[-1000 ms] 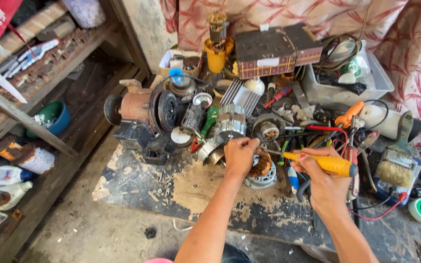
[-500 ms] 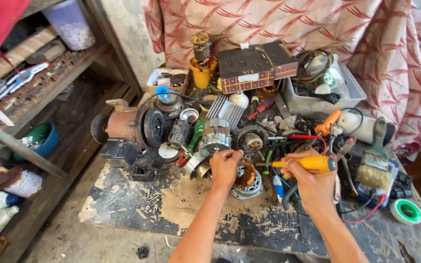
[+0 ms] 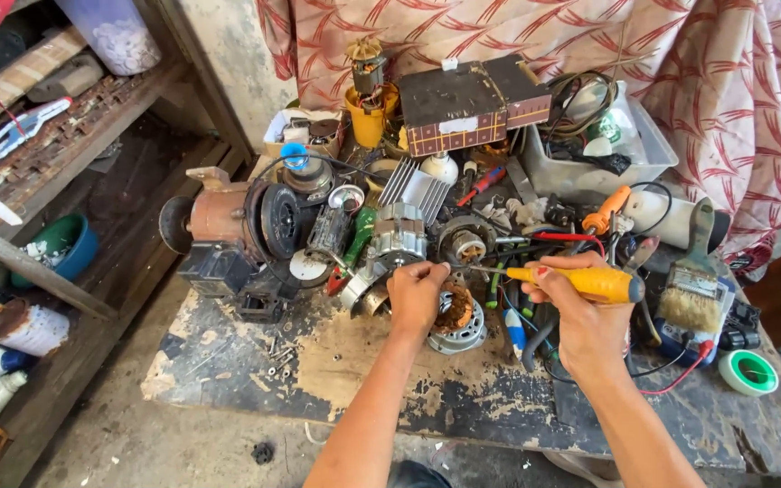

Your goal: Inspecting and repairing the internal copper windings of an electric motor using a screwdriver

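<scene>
My left hand (image 3: 416, 294) is clamped over the small motor stator (image 3: 459, 322), copper windings showing, on the scarred workbench (image 3: 336, 380). My right hand (image 3: 580, 312) grips the yellow-handled screwdriver (image 3: 580, 281), fingers wrapped tight, tip aimed left toward the stator (paintbrush (image 3: 693, 287) just beside).

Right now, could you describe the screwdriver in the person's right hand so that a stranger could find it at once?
Start at the cluttered wooden workbench in front of the patterned curtain. Near its middle, the right hand grips a screwdriver lying almost level, its thin metal shaft pointing left toward the left hand on a small motor stator. Its thick yellow handle with a dark end cap sets it apart from the wide paintbrush to its right.
</scene>
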